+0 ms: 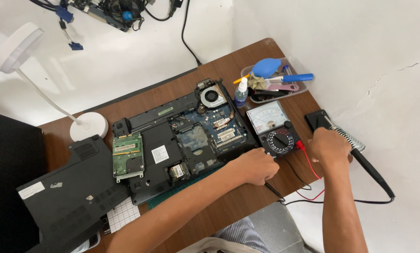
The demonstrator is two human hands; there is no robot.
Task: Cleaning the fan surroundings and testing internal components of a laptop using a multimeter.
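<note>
A brown wooden tabletop (247, 201) carries everything, and the opened laptop (181, 140) at its middle serves as the landmark: it lies underside up, cover off, with circuit board, cooling fan (212, 96) and a green memory board (128, 157) exposed. Left of the laptop lies its removed black bottom panel (74, 187), and beyond that panel a white desk lamp (85, 125) stands on a round base. Right of the laptop, touching its edge, sits an analogue multimeter (274, 129) with a white scale and a black dial. Behind the multimeter is a clear tray (303, 86) of small tools, with a blue blower bulb (266, 67) and a small spray bottle (241, 92). Right of the multimeter a soldering iron rests in its coil stand (348, 138).

The left hand (254, 166) lies at the laptop's near right corner, closed around a black probe lead (273, 189) that trails toward the person. The right hand (329, 147) is just right of the multimeter, curled at the red lead (308, 161) near its plug. The multimeter lies between the two hands, its long axis running away from the person; the right hand is nearer its sockets.

The probe tips are hidden under the hands, so whether they touch the board cannot be told. The lamp head and bottom panel are cut off at the frame edges.
</note>
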